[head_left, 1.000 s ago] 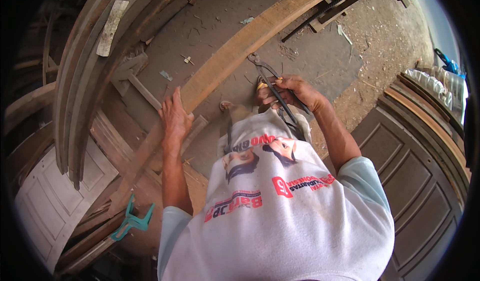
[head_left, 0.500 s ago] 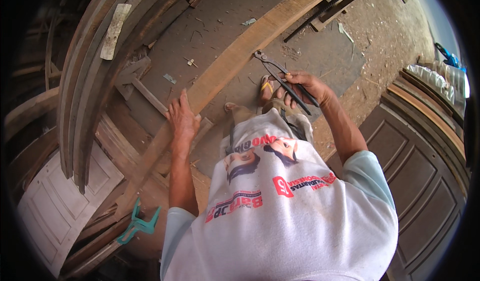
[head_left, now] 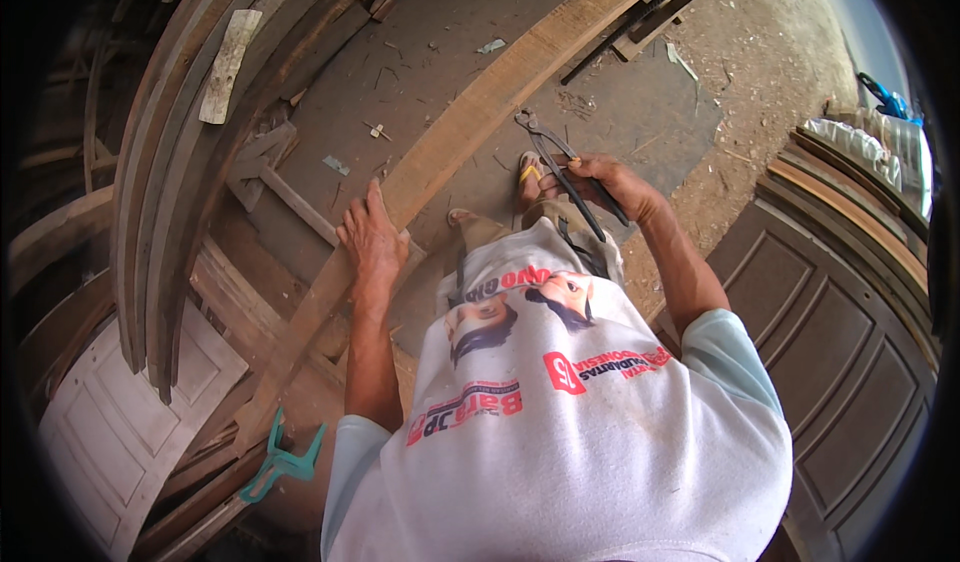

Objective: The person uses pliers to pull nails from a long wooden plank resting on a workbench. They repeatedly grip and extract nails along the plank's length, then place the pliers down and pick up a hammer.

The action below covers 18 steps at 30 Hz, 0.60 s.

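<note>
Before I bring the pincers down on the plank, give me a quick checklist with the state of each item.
1. Left hand flat on the plank: ok.
2. Right hand gripping the pincers by the handles: ok.
3. Pincer head over the plank's edge: ok.
4. Jaws open or closed: cannot tell.
5. Nail or target on the plank: cannot tell, none visible.
6. Foot in its sandal clear of the plank: not ok, it sits right beside the plank, under the pincers.

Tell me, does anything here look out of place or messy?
Mostly workshop clutter. Wood scraps and chips litter the floor beyond the long plank under the left hand. A pale offcut lies loose atop the stacked curved boards. The right hand holds pincers.
</note>
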Tool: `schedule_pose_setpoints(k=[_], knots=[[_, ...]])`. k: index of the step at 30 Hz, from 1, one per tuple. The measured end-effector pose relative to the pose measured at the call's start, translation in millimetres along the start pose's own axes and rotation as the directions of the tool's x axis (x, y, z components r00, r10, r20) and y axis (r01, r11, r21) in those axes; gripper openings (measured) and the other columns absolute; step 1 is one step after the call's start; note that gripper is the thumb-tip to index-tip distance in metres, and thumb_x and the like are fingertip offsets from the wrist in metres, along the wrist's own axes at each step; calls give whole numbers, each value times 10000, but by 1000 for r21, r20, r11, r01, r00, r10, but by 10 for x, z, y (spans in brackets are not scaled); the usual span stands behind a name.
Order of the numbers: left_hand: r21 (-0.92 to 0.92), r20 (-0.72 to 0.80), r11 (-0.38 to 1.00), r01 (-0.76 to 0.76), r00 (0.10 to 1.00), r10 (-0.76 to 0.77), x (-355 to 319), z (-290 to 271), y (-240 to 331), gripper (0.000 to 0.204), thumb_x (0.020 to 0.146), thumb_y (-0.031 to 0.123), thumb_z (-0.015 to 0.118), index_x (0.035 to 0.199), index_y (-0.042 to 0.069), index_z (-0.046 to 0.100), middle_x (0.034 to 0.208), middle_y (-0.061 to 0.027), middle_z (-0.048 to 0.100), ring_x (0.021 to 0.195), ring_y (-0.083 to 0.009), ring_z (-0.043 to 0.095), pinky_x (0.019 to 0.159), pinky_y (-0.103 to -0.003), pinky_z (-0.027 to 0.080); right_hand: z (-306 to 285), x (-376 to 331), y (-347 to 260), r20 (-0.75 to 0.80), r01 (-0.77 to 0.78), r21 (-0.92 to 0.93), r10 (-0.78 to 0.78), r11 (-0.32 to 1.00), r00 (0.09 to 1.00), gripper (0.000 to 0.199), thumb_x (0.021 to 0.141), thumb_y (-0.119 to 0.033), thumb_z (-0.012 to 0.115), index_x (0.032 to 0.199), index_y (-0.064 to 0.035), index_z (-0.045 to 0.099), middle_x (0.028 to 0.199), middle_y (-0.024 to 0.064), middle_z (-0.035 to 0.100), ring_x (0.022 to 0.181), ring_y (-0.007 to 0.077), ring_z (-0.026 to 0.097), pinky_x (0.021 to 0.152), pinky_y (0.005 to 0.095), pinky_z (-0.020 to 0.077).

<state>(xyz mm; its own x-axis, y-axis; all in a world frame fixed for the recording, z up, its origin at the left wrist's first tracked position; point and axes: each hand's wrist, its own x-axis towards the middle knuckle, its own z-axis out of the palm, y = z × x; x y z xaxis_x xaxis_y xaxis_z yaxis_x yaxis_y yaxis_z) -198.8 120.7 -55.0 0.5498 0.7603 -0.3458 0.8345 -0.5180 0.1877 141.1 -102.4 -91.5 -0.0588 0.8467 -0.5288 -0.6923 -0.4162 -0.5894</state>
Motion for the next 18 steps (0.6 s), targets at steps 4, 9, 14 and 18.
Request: schedule_pose_setpoints(k=[4, 9, 14, 18], knots=[[14, -24, 1000, -18, 1000, 18, -12, -17, 20, 1079, 715, 100, 923, 1610, 112, 320, 1383, -257, 522, 1323, -441, 509, 1093, -572, 375, 40, -32, -71, -9, -3, -7, 3, 1000, 1000, 565, 1082, -281, 571, 1478, 114, 491, 1378, 254, 674, 1206, 330, 708, 1096, 416, 528], [30, -58, 999, -25, 998, 27, -33, -8, 40, 1068, 718, 109, 938, 1602, 101, 338, 1339, -233, 547, 1288, -419, 525, 1074, -547, 376, 76, -36, -145, -11, -46, -47, 45, 998, 999, 594, 1085, -304, 562, 1518, 91, 468, 1393, 252, 671, 1186, 336, 723, 1054, 409, 545], [15, -34, 1000, -17, 999, 17, -32, -3, 17, 1087, 711, 87, 929, 1612, 109, 322, 1375, -256, 525, 1318, -444, 507, 1094, -569, 370, 60, -23, -219, 35, -76, -53, 78, 996, 996, 610, 1082, -339, 557, 1522, 76, 474, 1383, 237, 684, 1168, 321, 734, 1017, 391, 554], [6, -14, 1000, -6, 1000, 6, -33, 0, 17, 1103, 708, 84, 929, 1620, 110, 310, 1392, -264, 510, 1333, -454, 497, 1103, -575, 367, 41, 16, -271, 52, -95, -25, 96, 995, 994, 564, 1089, -330, 551, 1475, 79, 504, 1332, 233, 706, 1117, 311, 748, 932, 382, 586]])
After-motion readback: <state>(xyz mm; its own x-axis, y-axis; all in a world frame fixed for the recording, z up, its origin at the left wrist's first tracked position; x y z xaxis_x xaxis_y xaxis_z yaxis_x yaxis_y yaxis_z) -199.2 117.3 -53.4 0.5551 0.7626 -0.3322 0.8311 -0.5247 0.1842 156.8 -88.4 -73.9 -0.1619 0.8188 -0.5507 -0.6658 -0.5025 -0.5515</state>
